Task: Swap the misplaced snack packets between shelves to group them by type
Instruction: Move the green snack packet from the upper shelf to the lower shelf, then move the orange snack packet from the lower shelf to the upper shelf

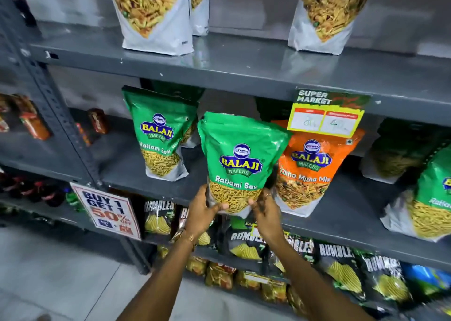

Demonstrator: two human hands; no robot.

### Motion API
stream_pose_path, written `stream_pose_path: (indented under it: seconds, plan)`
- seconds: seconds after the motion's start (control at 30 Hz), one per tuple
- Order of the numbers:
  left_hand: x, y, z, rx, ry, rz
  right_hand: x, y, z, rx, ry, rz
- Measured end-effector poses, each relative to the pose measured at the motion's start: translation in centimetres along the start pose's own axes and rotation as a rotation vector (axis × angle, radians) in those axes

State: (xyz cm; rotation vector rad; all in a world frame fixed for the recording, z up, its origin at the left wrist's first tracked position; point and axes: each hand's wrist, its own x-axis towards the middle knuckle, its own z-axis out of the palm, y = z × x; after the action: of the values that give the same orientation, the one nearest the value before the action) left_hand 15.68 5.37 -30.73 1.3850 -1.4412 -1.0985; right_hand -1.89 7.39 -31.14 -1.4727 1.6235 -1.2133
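Both my hands hold one green Ratlami Sev packet (240, 159) by its bottom corners, upright in front of the middle shelf (136, 181). My left hand (201, 214) grips the lower left corner and my right hand (264, 213) the lower right. A second green Ratlami Sev packet (158, 135) stands on that shelf to the left. An orange Tikha Mitha Mix packet (312, 172) stands just right of the held one, partly behind it. A further green packet (429, 198) sits at the far right. On the top shelf (244, 64) stand mix packets (156, 13) whose tops are cut off.
A yellow price tag (325, 114) hangs from the top shelf's edge above the orange packet. A "Buy 1 Get 1" sign (107, 211) hangs at the left upright. Black Rumbles chip bags (339, 269) fill the lower shelves. Bottles (31, 123) stand on the left rack.
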Motion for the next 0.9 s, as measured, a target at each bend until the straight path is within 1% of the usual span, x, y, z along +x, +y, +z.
stream_pose_path:
  seconds: [0.07,0.2,0.3,0.37,0.47,0.53,0.6,0.67,0.7,0.73,0.77,0.8,0.83,0.87,0.9]
  plan:
    - [1.5,-0.3,0.5,-0.02,0.017,0.013,1.9,0.3,0.4,-0.021,0.015,0.0]
    - [4.4,-0.5,1.2,-0.029,0.05,0.043,5.5,1.2,1.6,-0.032,0.017,0.063]
    - [5.7,-1.0,1.5,-0.028,0.109,0.043,7.0,1.3,2.2,-0.08,0.034,0.086]
    - [6.7,-0.9,2.0,-0.023,0.113,0.027,7.6,1.0,2.1,-0.091,0.025,0.114]
    - [7.5,-0.6,2.1,-0.001,0.114,0.053,7.5,0.6,1.8,-0.077,0.023,0.064]
    - [7.1,-0.7,2.4,0.027,0.175,0.089,6.4,0.8,1.4,-0.013,0.039,0.016]
    - [5.6,-0.8,3.2,0.074,0.303,0.118,4.3,0.7,0.5,0.055,0.152,0.021]
    - [3.5,-0.4,4.8,0.128,0.42,0.229,1.5,0.7,-0.8,0.155,0.352,0.026]
    - [2.3,0.1,5.8,0.146,0.438,0.3,0.3,0.8,-1.8,0.206,0.476,0.011]
    - [1.6,0.5,6.9,0.149,0.407,0.351,-0.1,1.2,-2.7,0.242,0.603,0.007]
    - [1.0,1.0,8.2,0.138,0.311,0.362,-0.4,1.8,-4.0,0.267,0.706,0.048]
    - [0.8,1.2,9.4,0.118,0.192,0.335,-0.2,2.5,-5.3,0.269,0.76,0.109]
    - [1.1,1.1,10.4,0.094,0.067,0.274,0.6,3.0,-6.3,0.248,0.744,0.163]
    - [1.5,1.2,11.4,0.062,-0.04,0.218,1.4,3.5,-7.4,0.233,0.679,0.198]
    - [2.1,1.4,12.2,0.034,-0.119,0.159,2.2,4.0,-8.3,0.253,0.577,0.21]
